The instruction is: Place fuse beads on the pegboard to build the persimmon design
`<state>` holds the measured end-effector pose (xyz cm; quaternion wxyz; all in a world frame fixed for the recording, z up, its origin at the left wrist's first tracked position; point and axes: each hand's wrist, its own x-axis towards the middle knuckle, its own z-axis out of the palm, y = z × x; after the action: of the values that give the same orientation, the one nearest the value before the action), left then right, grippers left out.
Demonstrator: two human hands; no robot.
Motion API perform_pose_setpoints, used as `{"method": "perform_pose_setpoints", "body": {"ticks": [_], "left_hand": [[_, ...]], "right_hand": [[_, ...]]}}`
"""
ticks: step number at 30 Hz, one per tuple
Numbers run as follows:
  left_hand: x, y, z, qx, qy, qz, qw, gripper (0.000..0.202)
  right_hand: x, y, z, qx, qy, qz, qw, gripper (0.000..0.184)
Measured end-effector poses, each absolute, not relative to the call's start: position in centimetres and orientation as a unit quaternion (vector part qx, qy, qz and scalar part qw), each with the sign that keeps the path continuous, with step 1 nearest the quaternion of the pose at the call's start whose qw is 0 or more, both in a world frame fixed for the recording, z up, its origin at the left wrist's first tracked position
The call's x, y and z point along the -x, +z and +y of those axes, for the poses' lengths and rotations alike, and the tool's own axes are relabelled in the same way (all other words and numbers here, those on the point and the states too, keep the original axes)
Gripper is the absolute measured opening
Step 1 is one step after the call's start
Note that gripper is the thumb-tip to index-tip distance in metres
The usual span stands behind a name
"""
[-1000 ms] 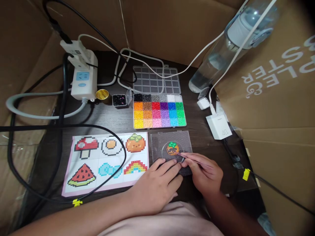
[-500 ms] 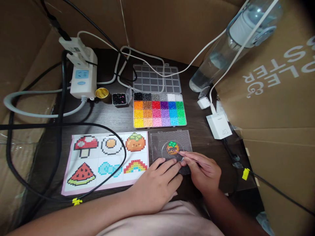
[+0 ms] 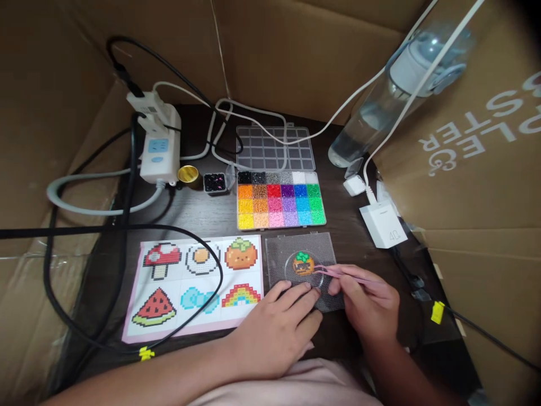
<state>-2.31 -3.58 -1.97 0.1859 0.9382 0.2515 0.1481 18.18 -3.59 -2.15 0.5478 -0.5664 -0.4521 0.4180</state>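
Observation:
A clear pegboard point(image 3: 276, 248) lies on the dark table, carrying a small round bead design point(image 3: 304, 264) in orange and dark beads with green on top. My left hand point(image 3: 281, 321) rests palm down, fingers stretched over the board's lower edge just below the design. In my right hand point(image 3: 372, 304) are pink tweezers point(image 3: 359, 278), pinched between thumb and fingers. Their tips are slightly apart at the design's right edge; whether a bead sits between them is too small to tell. Left of the board, a pattern sheet point(image 3: 203, 330) shows pixel pictures, including an orange fruit with green leaves.
Behind the board stands an open bead box point(image 3: 281, 228) sorted by colour. A small container of dark beads point(image 3: 215, 184) and a gold-coloured tin point(image 3: 189, 176) sit left of it. A power strip point(image 3: 160, 152), black cable point(image 3: 181, 227), water bottle point(image 3: 363, 124) and white charger point(image 3: 384, 224) surround the workspace.
My right hand has drawn the tweezers slightly rightward, from over the bead design to its right edge, and their tips look farther apart. The whole view has shifted; my left hand stays on the board.

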Motion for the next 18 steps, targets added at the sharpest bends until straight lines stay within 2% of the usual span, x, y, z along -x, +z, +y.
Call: {"method": "perform_pose_setpoints", "body": {"ticks": [8, 18], "left_hand": [[2.8, -2.2, -3.5, -0.95, 0.15, 0.242, 0.13, 0.039], [2.7, -1.9, -3.7, -0.95, 0.137, 0.244, 0.14, 0.04]], "right_hand": [[-19.3, -2.7, -2.7, 0.484, 0.525, -0.309, 0.627, 0.012], [-19.7, -2.2, -1.9, 0.476, 0.6, -0.166, 0.621, 0.017]]}}
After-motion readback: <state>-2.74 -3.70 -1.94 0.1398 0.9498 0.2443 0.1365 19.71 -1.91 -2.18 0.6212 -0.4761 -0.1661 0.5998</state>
